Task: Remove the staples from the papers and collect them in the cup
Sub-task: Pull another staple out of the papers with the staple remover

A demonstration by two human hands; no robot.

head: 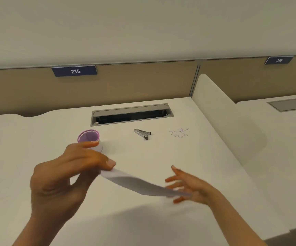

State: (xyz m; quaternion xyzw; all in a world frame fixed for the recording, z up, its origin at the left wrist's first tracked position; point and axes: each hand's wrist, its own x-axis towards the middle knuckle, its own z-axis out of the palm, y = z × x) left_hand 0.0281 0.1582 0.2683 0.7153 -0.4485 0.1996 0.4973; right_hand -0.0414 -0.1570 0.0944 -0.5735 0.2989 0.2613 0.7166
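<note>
Papers (140,183) hang in the air above the desk (37,139), pinched at their left end between thumb and fingers of the left hand (67,174), with the long axis running down and to the right toward the right hand (186,187). That hand is spread, fingers apart, at the far end of the sheets; blur hides whether it touches them. The cup (90,139), purple inside, stands just behind the left fingertips. The staple remover (142,133) lies well apart, beyond the papers toward the cable slot (132,114), and a scatter of small staples (179,132) lies farther right on the desk. Judging by this, the right hand is the nearer 1 to both remover and staples, and it is free to reach forward.
</note>
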